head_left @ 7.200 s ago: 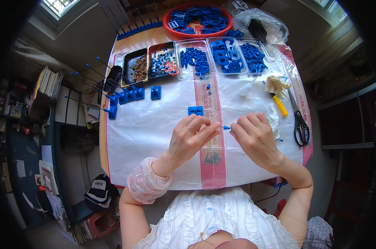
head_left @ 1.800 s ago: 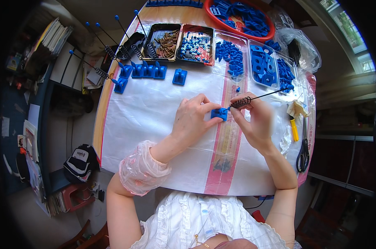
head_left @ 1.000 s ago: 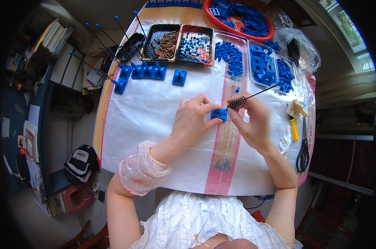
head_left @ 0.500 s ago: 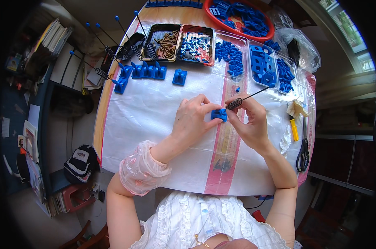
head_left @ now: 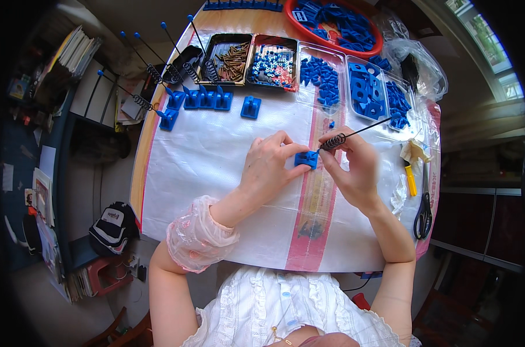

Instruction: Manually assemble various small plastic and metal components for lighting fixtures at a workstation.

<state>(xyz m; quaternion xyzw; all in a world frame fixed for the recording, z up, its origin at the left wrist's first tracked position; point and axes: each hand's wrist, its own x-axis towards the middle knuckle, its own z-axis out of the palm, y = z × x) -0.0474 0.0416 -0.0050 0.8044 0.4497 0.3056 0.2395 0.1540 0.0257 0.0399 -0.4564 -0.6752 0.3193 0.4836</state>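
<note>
My left hand (head_left: 270,168) pinches a small blue plastic base block (head_left: 306,159) just above the white sheet (head_left: 216,156) at the table's middle. My right hand (head_left: 352,168) grips a black rod with a coil spring (head_left: 334,140) at its lower end. The spring end meets the blue block, and the rod slants up to the right. Both hands are close together around the block.
Finished blue blocks with sprung rods (head_left: 184,95) stand in a row at the back left, one bare block (head_left: 250,107) beside them. Trays of screws (head_left: 228,55), small parts (head_left: 271,61) and blue pieces (head_left: 366,92) line the back. Scissors (head_left: 423,205) and a yellow tool (head_left: 410,180) lie right.
Since seven seconds ago my view has shifted and my right hand has taken up the sprung rod. Over the last second the hands barely moved; the rod tilted slightly against the block.
</note>
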